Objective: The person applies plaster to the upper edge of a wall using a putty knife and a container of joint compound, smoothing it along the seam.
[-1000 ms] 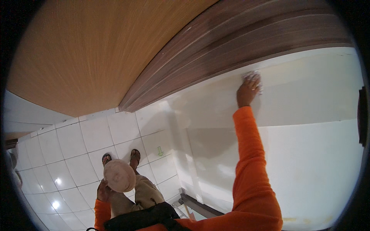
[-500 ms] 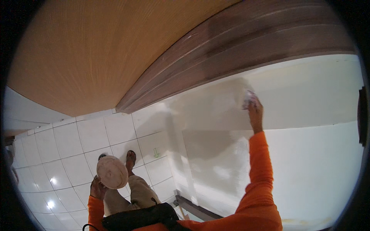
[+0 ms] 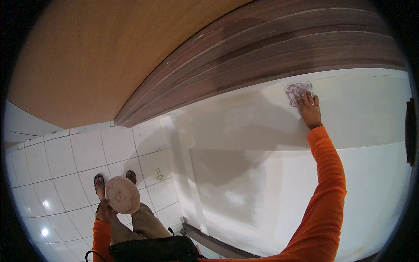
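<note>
One green floor arrow [image 3: 159, 174]; right hand [image 3: 310, 112] on patterned sheet [image 3: 295, 92]

Moderate light is spread over the scene. Two bright spots are reflected in the tiled floor [image 3: 87, 150], and a softer sheen is returned by the white wall [image 3: 353, 111], where broad, soft-edged shadows are cast. The right hand [image 3: 310, 112] is rendered fairly sharply. Straight edges are bowed, and the corners are blackened by the fisheye lens.
</note>
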